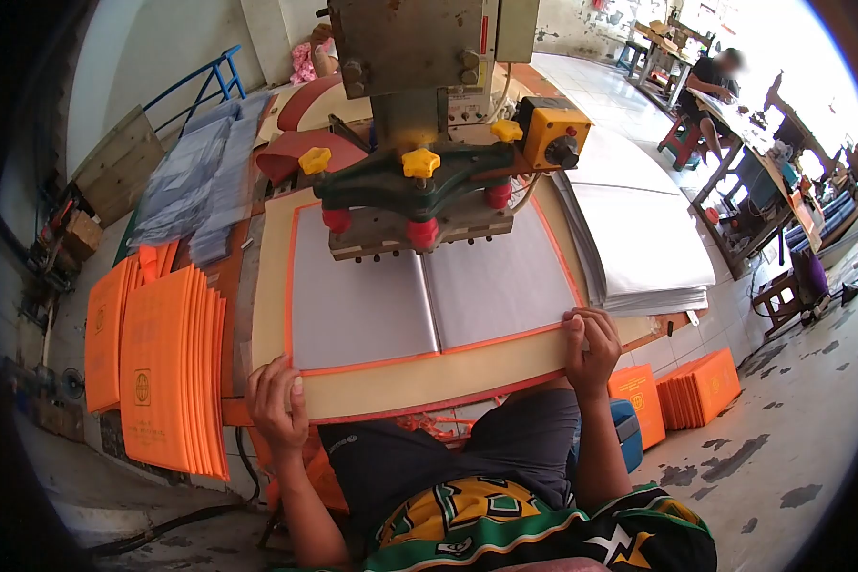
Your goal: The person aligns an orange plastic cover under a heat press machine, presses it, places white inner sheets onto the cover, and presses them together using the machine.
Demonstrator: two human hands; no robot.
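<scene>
An open orange-edged folder (362, 319) with pale grey inner panels lies flat on a tan board (400, 391), under a press head (419, 214). A metallic strip runs down the folder's middle fold. My left hand (278, 405) is at the folder's near left corner, fingers bent and closed on its edge. At the near right corner, my right hand (591, 351) pinches the orange edge between thumb and fingers. The press head covers the folder's far middle part.
Stacked orange folders (172, 367) stand at left beside clear plastic sheets (200, 172). White sheets (643, 238) are piled at right. More orange folders (701, 389) sit on the floor. Yellow knobs (421, 163) and a yellow control box (550, 133) are on the press. A person (710, 86) sits farther back.
</scene>
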